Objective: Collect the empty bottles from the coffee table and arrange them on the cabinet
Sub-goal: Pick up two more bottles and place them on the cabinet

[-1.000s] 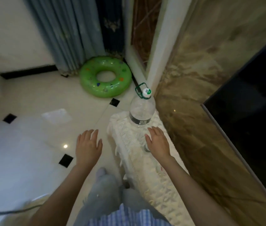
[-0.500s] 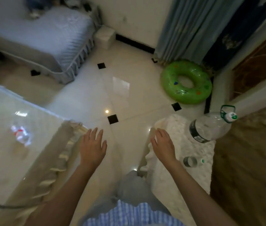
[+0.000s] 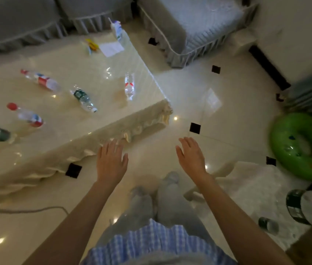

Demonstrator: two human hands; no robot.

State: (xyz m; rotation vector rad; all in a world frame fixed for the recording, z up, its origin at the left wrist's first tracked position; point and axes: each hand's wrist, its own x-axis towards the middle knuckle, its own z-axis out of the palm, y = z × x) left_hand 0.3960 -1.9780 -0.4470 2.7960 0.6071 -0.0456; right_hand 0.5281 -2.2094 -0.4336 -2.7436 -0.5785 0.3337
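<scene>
Both hands are empty here: left hand (image 3: 111,162) with fingers spread flat above the coffee table's (image 3: 136,127) fringed near edge, right hand (image 3: 191,156) equally spread over bare floor. Bottles lie toppled across the tabletop: the green-label bottle (image 3: 83,100) and the clear bottle (image 3: 129,87) sit closest to the near right corner (red-capped ones (image 3: 25,114) lie further left). Best play, I'd say: take those two nearest, one per hand, gripping mid-body so they don't roll. The cabinet (image 3: 246,190), bottom right, already carries a large bottle (image 3: 311,208).
</scene>
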